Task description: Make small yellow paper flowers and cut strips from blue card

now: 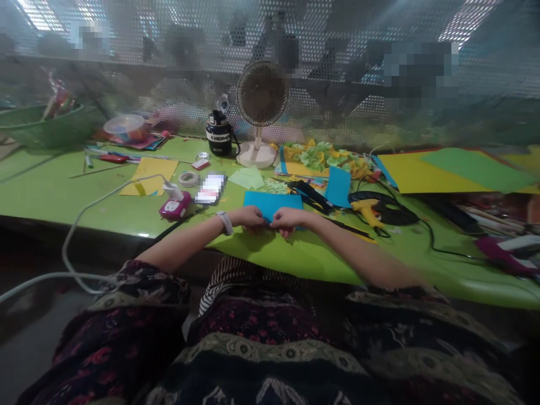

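Dark floral sleeves [113, 349], paisley-ish border [270, 351], b&w striped cloth maybe [228, 278], white wristband [225, 223]

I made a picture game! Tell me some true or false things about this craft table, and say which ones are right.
1. The left hand and right hand are both holding the blue card. True.
2. The glue gun is pink. False: it is yellow.
3. A white band is on the right wrist. False: the white band is on the left wrist.
4. A small fan stands on the green table. True.
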The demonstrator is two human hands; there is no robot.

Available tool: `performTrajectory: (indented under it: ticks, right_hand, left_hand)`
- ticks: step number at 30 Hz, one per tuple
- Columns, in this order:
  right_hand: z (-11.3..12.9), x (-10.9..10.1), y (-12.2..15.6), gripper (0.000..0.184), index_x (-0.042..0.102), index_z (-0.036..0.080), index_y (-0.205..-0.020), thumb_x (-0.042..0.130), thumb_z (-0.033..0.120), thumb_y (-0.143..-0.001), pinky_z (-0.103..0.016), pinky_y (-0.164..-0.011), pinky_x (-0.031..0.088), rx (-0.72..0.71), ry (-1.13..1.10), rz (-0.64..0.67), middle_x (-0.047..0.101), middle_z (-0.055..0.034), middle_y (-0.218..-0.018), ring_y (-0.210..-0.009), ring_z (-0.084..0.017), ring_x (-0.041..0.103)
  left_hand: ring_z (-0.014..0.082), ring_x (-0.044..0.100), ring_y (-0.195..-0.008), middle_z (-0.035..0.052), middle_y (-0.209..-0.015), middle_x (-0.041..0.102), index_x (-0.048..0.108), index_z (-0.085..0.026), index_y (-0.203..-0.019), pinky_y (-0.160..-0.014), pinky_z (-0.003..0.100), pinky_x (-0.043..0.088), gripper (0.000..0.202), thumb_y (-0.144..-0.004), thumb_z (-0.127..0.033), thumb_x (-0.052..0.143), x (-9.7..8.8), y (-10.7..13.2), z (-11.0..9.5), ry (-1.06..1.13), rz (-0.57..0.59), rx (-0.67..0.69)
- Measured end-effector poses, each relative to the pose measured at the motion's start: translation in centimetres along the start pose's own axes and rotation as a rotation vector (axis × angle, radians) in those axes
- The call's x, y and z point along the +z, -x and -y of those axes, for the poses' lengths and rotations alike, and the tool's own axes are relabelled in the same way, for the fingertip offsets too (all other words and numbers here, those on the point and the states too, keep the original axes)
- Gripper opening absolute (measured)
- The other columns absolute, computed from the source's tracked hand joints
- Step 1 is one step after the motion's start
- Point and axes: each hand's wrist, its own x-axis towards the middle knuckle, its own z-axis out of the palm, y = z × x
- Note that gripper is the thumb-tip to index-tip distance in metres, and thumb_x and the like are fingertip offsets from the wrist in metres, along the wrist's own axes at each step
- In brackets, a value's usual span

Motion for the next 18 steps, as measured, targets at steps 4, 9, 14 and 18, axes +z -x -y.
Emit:
performTrajectory:
  ticks: [4, 9, 14, 18]
  right_hand:
    - [-0.5, 0.0, -0.5, 0.042, 0.053, 0.017, -0.065, 0.072, 0.045, -0.089, -0.019, -0.046, 0.039, 0.013, -0.018, 0.013, 0.067, -0.0015, -0.056, -0.050, -0.010, 0.063]
    - [-2.5, -0.8, 0.0, 0.050, 0.056, 0.016, -0.061, 0.077, 0.056, -0.080, -0.020, -0.041, 0.032, -0.002, -0.037, -0.002, 0.063, -0.0008, -0.052, -0.044, -0.007, 0.054]
    - [-7.0, -2.6, 1.4, 0.049, 0.058, 0.015, -0.059, 0.077, 0.055, -0.080, -0.020, -0.040, 0.029, 0.065, -0.013, -0.002, 0.059, 0.0007, -0.048, -0.039, -0.005, 0.043]
    - [-9.1, -3.5, 2.7, 0.047, 0.059, 0.015, -0.059, 0.076, 0.052, -0.082, -0.021, -0.042, 0.028, 0.103, -0.027, -0.005, 0.059, -0.0001, -0.050, -0.041, -0.006, 0.043]
  left_hand:
    - [0.0154, 0.066, -0.058, 0.0050, -0.062, 0.069, 0.062, -0.015, -0.067, -0.056, 0.024, 0.048, 0.029, -0.086, -0.037, 0.064, 0.0, -0.2, 0.6, 0.002, 0.018, -0.023]
    - [0.0148, 0.066, -0.058, 0.0048, -0.060, 0.068, 0.064, -0.016, -0.067, -0.055, 0.024, 0.045, 0.030, -0.087, -0.038, 0.064, -0.5, 0.2, 0.4, 0.056, 0.062, -0.022]
    - [0.0150, 0.067, -0.057, 0.0060, -0.059, 0.069, 0.061, -0.016, -0.065, -0.053, 0.024, 0.043, 0.038, -0.088, -0.046, 0.065, -0.5, 0.0, 0.9, 0.077, 0.094, -0.019]
    - [0.0155, 0.065, -0.054, 0.0074, -0.058, 0.069, 0.060, -0.016, -0.063, -0.052, 0.025, 0.043, 0.044, -0.081, -0.055, 0.071, -0.9, -0.2, 1.0, 0.074, 0.107, -0.018]
